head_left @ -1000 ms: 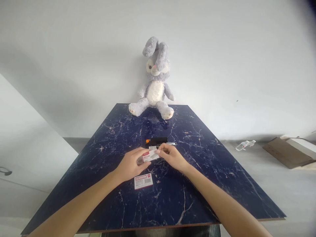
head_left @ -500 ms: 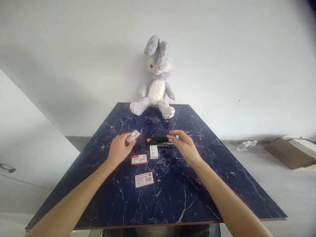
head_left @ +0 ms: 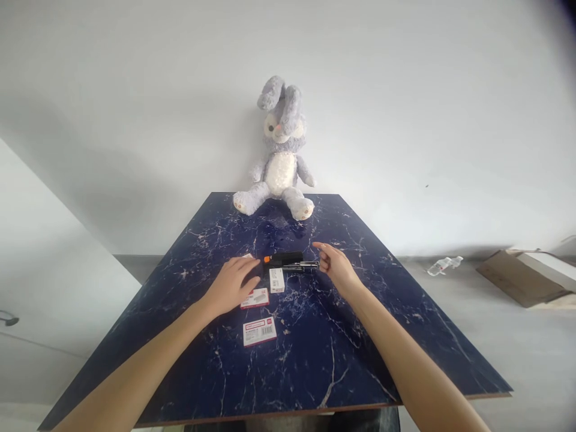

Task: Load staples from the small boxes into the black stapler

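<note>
Your left hand is released at the red-and-white cardboard box, apparently laid label-up for reading; your right hand, grip indeterminable, adjoins the slim silver-coloured tool rightward.

Soft, bright light, apparently from the right, washes a pale-grey wall where a long-eared grey-and-white plush rabbit casts a faint shadow leftward. A glossy dark-blue marbled desk flares toward the viewer in wide-angle distortion; fine print on small white-and-red cardboard boxes is blurred, the top right corner dark.
</note>
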### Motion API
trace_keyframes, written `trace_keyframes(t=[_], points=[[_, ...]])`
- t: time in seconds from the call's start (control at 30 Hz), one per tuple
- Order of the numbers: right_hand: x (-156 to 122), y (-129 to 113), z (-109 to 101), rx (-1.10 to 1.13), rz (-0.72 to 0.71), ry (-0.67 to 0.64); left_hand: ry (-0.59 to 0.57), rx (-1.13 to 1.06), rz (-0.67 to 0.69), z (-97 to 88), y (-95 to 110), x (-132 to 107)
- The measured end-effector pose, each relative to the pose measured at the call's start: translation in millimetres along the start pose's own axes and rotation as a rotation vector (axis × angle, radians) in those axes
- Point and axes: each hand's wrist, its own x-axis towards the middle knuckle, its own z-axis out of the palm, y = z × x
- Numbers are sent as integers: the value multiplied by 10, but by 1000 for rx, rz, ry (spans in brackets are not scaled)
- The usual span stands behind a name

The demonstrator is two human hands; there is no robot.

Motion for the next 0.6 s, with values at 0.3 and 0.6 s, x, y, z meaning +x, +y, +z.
trace_keyframes(t=[0.3,0.6], points=[[25,55,-72,-596,-151,-62,-26,-128,-18,-96,136,1],[125,132,-169,-946,-379,-78,-52,-107,-8,-6,73,-10]])
